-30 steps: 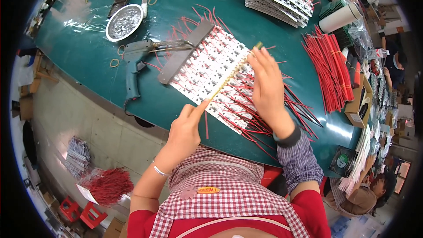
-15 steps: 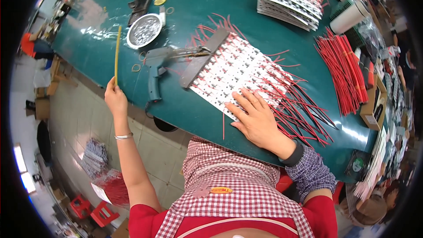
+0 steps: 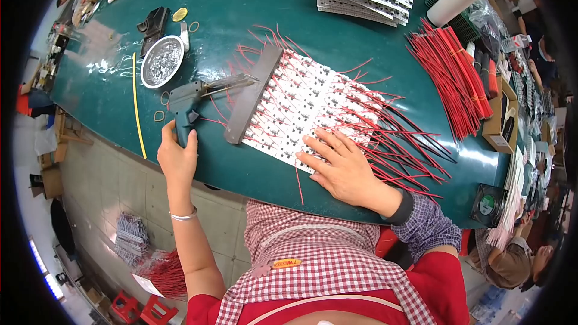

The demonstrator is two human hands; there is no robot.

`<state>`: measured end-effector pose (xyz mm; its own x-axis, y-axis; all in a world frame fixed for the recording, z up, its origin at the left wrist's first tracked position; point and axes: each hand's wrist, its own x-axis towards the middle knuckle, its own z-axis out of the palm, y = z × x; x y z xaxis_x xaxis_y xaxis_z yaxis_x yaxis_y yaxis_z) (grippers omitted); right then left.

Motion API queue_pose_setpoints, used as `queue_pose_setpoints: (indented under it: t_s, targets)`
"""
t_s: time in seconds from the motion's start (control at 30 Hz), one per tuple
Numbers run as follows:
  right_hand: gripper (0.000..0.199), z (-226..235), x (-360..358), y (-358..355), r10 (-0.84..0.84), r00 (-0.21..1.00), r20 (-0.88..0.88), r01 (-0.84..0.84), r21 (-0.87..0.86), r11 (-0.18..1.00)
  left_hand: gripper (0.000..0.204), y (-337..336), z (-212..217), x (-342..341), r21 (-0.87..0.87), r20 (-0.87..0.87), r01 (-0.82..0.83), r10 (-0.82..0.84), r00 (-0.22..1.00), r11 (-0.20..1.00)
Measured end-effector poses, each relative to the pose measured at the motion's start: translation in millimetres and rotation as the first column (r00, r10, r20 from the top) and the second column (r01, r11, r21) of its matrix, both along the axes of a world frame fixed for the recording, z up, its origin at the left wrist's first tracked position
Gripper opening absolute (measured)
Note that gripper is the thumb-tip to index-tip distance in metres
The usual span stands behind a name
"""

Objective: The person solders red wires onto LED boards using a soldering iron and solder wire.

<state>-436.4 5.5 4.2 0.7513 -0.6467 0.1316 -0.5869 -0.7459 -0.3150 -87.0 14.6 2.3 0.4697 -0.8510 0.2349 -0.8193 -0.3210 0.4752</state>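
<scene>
Laid down since the earlier frame, a yellow strip [image 3: 137, 105] lies left of the left hand [image 3: 179, 155], whose fingers curl round a soldering gun [image 3: 186, 95], as the right hand [image 3: 340, 171], fingers spread, apparently steadies the circuit panel [image 3: 296, 101] beneath.

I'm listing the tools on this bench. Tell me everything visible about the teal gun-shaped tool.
The gun-shaped tool has a dull teal, plastic-looking body, a handle toward the picture's lower edge, and a slim front of metallic rods. It is over the green table, front pointing right, its tip over the grey bar; contact there is unclear. The left hand has the lower handle between thumb and fingers, hiding its end.
</scene>
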Motion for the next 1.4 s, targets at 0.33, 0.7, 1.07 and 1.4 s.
queue_pose_setpoints:
  t_s: [0.33, 0.7, 1.07, 1.4]
  targets:
    - [0.055, 8.5, -4.7, 3.4, -0.043, 0.998, -0.053, 0.048, 0.101, 0.994, 0.039, 5.3, -9.0, 0.6, -0.296, -0.72, -0.178, -0.097, 0.687, 0.938]
    - [0.053, 27.9, -25.6, -19.7, -0.101, 0.974, 0.204, 0.061, 0.194, 0.979, 0.039, -6.3, 4.4, 28.9, -0.457, -0.889, -0.225, -0.432, 0.151, 0.861]
    - [0.011, -3.3, -173.9, -186.0, -0.714, 0.678, -0.176, 0.393, -0.733, 0.555, 0.067, 1.1, 46.0, 25.2, -0.6, -0.8, -0.095, -0.598, 0.055, 0.794]
    - [0.012, -2.8, -162.3, -198.7, -0.773, 0.604, -0.192, 0.474, -0.693, 0.543, 0.041, 78.9, 78.6, 223.6, -0.769, 0.054, 0.313, -0.432, 0.9, 0.557]
